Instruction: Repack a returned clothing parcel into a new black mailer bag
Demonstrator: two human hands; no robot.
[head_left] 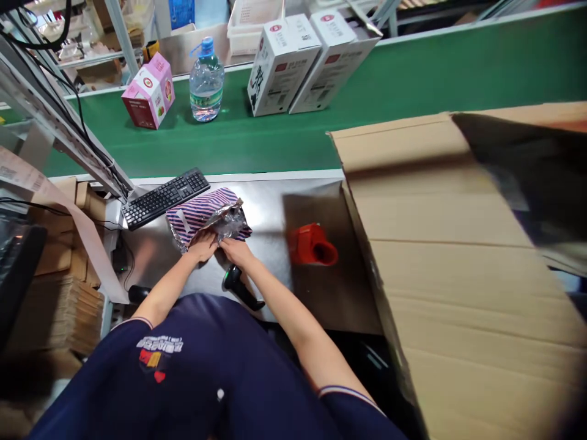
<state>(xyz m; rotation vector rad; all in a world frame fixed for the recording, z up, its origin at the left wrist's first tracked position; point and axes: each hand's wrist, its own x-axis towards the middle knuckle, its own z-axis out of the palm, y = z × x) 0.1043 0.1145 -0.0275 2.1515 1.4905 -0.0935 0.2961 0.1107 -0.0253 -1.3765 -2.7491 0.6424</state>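
The striped bag (195,208) lies on the worktop (268,211) straight in front of the person, which likely lets both arms reach it evenly. The left hand (204,245) rests at its near edge, fingers curved over the crumpled silver lining (232,223). The right hand (235,249) is just beside it, fingers drawn in at the same edge. The hands are close but appear separate; the fingertips are partly hidden, so I cannot tell whether either is clamped on the bag. Having both at the silver edge probably keeps the light bag from sliding.

The keyboard (166,197) sits just beyond the bag's left end, angled, seemingly pushed aside to free the middle. The black scanner (243,287) lies beside the right wrist, presumably within easy reach. A red dispenser (314,244) stands well apart to the right, near the large cardboard (440,275). The bottle (206,88) and boxes (284,67) rest on the green belt (275,143), beyond the worktop.

The bag's long axis runs mostly left to right, its right end slightly farther from the person along the back edge. The silver-lined side seems to face the near right, toward the hands.
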